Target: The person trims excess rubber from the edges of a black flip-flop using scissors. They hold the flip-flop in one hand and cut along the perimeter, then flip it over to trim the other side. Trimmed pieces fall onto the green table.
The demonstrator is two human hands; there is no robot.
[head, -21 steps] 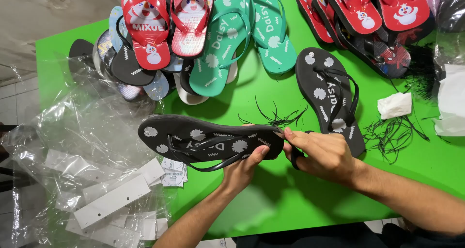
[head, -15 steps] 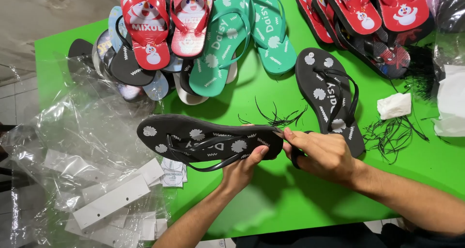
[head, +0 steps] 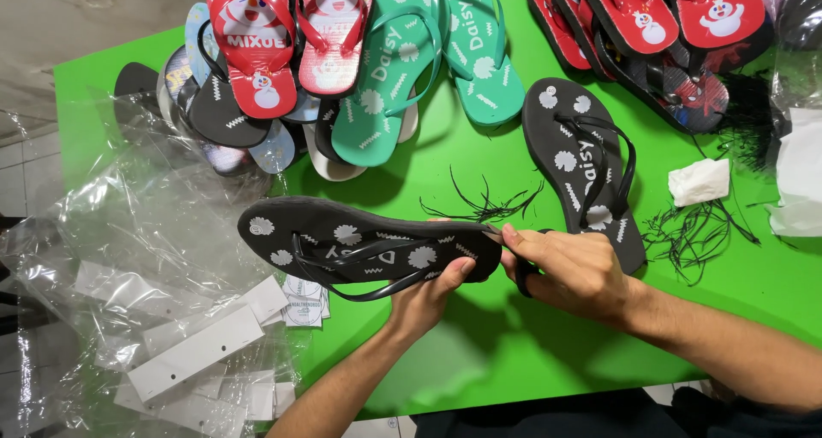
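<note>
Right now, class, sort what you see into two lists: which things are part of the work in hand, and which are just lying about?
In hand:
- black flip-flop
- left hand under it
- right hand at its heel end

Lying about:
- second black flip-flop
- green flip-flops
- red flip-flops
- clear plastic bags
- black thread scraps

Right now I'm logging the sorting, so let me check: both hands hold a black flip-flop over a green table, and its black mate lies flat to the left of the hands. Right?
Not quite. The head view shows the black mate lying flat to the right, beyond the right hand. The left hand and right hand do hold the black flip-flop over the green table.
</note>
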